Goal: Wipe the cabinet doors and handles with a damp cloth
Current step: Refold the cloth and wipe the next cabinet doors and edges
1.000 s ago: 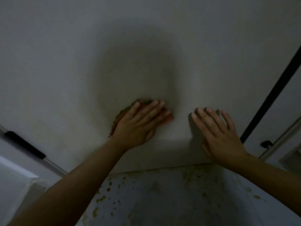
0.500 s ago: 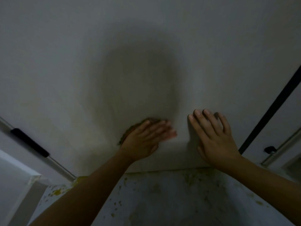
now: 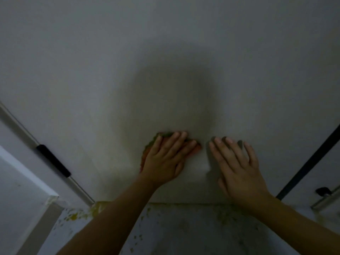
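Dim room, head view: a big flat white cabinet door (image 3: 165, 61) stood over a speckled grey floor (image 3: 193, 232). The left hand (image 3: 166, 159) pressed a small green-and-orange cloth (image 3: 150, 144) low on the door w/ fingers straight & close together. The right hand (image 3: 239, 168) lay flat just beside it, fingers a bit apart, holding nothing. Best to keep the cloth flat & rub w/ even strokes, I think. The black door handle (image 3: 53, 160), far left, looked untouched.

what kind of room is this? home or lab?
Probably a home, likely a kitchen or utility area, though the light is dim. A plain white cabinet door fills the view, a dark handle sits on the panel beside it, and the speckled, stained floor below looks domestic.
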{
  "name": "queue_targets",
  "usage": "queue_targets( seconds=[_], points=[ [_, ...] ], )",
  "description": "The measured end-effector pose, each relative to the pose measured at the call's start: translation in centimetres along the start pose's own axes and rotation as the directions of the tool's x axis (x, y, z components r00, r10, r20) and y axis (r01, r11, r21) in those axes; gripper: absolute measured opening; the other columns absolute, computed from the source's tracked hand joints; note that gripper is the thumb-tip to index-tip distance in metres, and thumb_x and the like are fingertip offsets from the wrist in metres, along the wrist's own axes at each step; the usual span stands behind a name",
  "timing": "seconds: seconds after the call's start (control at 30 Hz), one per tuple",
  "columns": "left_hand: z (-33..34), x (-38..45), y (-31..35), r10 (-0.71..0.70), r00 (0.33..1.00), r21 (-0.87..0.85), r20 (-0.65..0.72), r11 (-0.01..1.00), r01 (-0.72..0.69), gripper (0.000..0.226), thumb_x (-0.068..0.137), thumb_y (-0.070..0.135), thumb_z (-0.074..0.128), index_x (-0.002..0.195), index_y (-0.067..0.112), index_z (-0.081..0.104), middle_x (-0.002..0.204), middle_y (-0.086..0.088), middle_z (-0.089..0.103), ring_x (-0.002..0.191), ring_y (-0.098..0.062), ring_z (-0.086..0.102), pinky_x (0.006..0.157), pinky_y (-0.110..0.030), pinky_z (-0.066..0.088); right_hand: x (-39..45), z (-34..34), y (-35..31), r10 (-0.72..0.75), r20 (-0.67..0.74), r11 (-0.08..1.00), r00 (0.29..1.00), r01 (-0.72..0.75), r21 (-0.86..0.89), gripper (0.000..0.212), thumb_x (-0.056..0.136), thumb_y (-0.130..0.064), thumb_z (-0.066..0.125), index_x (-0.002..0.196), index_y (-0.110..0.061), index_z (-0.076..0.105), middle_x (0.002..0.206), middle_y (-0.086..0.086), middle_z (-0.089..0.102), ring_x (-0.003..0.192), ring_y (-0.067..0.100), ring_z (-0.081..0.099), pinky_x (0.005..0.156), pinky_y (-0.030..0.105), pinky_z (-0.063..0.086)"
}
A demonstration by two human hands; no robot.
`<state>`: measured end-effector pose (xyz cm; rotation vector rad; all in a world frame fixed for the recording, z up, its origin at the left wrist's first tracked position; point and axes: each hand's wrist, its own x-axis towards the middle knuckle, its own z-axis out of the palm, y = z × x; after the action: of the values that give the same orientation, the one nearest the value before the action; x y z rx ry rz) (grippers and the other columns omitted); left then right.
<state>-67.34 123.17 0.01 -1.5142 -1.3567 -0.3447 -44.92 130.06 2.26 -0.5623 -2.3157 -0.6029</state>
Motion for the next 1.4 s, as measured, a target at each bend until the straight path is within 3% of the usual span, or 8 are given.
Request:
queue_targets(
  seconds=[0.1,0.23,0.37,0.57,0.8,0.9,1.17,1.4],
  points=[
    [-1.7,3.6,-1.4,-0.149,0.985,-0.102,-0.088,0.985,0.14,0.059,0.096,0.036,0.036,0.152,0.026,0.019,0.161,-0.006,-0.003,0.148,-0.02,0.002,0.118,-0.046,0.0,1.5,-0.7,-0.8,0.046,-0.005,0.998,0.999,-0.045,0.048,0.078,0.074,-0.022,0.041,0.148,-0.012,0.019,0.155,0.005,0.015,0.147,0.018,0.002,0.117,0.046,0.005],
    [-4.7,11.1,-5.2,-0.467,0.851,-0.208,-0.241,0.881,0.425,0.05,0.095,0.029,0.038,0.142,0.012,0.041,0.145,-0.032,0.034,0.14,-0.038,0.019,0.113,-0.056,0.01,3.5,-1.6,-1.0,0.085,0.016,0.995,0.996,-0.086,0.053,0.081,0.074,-0.024,0.044,0.15,-0.011,0.016,0.155,0.009,0.018,0.147,0.02,0.002,0.116,0.049,0.007],
    [-3.9,8.5,-5.3,-0.481,0.839,-0.152,-0.255,0.877,0.456,0.052,0.097,0.029,0.037,0.147,0.015,0.031,0.145,-0.029,0.035,0.144,-0.034,0.016,0.114,-0.055,0.009,5.3,-2.7,-1.1,0.056,0.041,0.998,0.998,-0.056,0.01,0.082,0.072,-0.022,0.047,0.149,-0.01,0.02,0.155,0.009,0.017,0.146,0.022,0.004,0.115,0.051,0.01],
    [-1.2,0.6,-3.6,-0.611,0.776,-0.138,-0.156,0.791,0.596,0.059,0.099,0.035,0.027,0.153,0.024,0.008,0.161,-0.004,-0.006,0.148,-0.025,-0.001,0.118,-0.047,-0.001,7.5,-4.0,-1.3,-0.117,0.065,0.992,0.991,0.12,-0.039,0.076,0.073,-0.024,0.041,0.148,-0.013,0.026,0.155,0.006,0.02,0.147,0.02,0.003,0.116,0.048,0.007],
    [-6.2,10.0,-10.1,-0.776,0.577,-0.309,-0.255,0.631,0.712,0.054,0.096,0.03,0.032,0.145,0.006,0.033,0.149,-0.03,0.025,0.141,-0.041,0.016,0.116,-0.056,0.007,13.6,-6.4,-1.2,-0.391,-0.01,0.915,0.92,0.387,-0.113,0.08,0.069,-0.022,0.047,0.146,-0.01,0.03,0.154,0.006,0.018,0.147,0.019,0.006,0.116,0.047,0.008],
    [-5.8,8.6,-10.1,-0.776,0.575,-0.255,-0.258,0.629,0.734,0.052,0.099,0.031,0.026,0.145,0.01,0.034,0.151,-0.026,0.023,0.142,-0.04,0.017,0.116,-0.057,0.007,16.7,-7.1,-2.6,-0.477,-0.064,0.876,0.876,0.469,-0.114,0.076,0.071,-0.021,0.048,0.145,-0.009,0.033,0.154,0.005,0.019,0.147,0.018,0.006,0.117,0.046,0.006],
    [-2.8,2.3,-8.5,-0.874,0.452,-0.288,-0.179,0.486,0.825,0.055,0.101,0.035,0.019,0.154,0.022,0.008,0.154,-0.022,0.013,0.147,-0.03,0.001,0.117,-0.053,0.002,20.0,-7.7,-4.8,-0.568,-0.027,0.814,0.822,0.557,-0.166,0.073,0.074,-0.024,0.044,0.144,-0.008,0.03,0.15,0.005,0.028,0.141,0.024,0.02,0.117,0.046,0.005],
    [-6.4,7.3,-12.4,-0.748,0.622,-0.275,-0.233,0.664,0.695,0.05,0.096,0.029,0.032,0.145,0.017,0.029,0.153,-0.015,0.022,0.145,-0.031,0.015,0.116,-0.055,0.006,22.0,-8.1,-4.2,-0.573,-0.065,0.807,0.817,0.549,-0.218,0.069,0.077,-0.023,0.049,0.143,-0.003,0.036,0.149,0.01,0.031,0.138,0.027,0.028,0.115,0.05,0.011]
  ],
)
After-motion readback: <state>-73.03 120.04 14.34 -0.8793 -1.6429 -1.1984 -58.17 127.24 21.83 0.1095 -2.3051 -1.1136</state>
